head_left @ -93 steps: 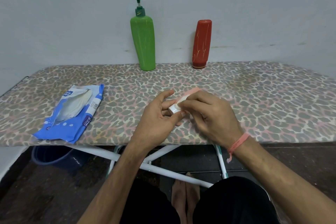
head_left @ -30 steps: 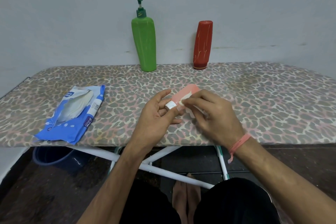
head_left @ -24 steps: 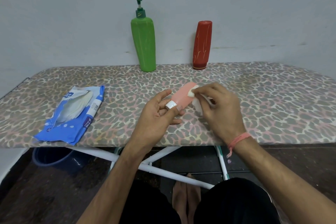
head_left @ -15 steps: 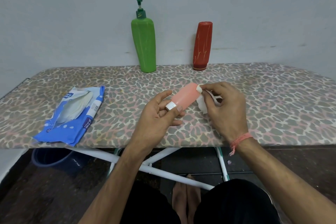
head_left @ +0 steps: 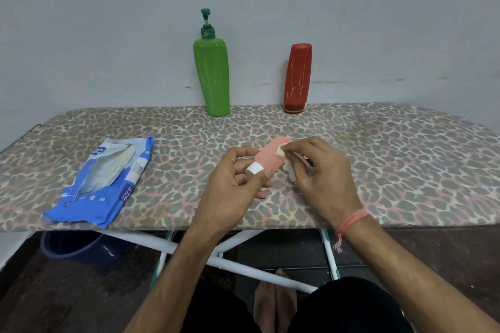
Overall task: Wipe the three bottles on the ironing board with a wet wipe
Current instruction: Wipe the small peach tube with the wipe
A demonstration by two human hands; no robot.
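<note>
My left hand grips a small pink bottle by its white cap end, tilted with its base pointing away and to the right, just above the ironing board. My right hand pinches a crumpled white wet wipe against the far part of the pink bottle; more of the wipe hangs under my fingers. A tall green pump bottle and a red bottle on its cap stand upright at the board's far edge by the wall.
An open blue wet-wipe pack lies on the board's left near the front edge. Under the board are white crossed legs and a dark blue bucket at the left. My feet are below.
My right hand has slid the wipe along the pink bottle from near the cap toward its far end, uncovering more of the bottle. My left hand kept its grip on the cap end.
</note>
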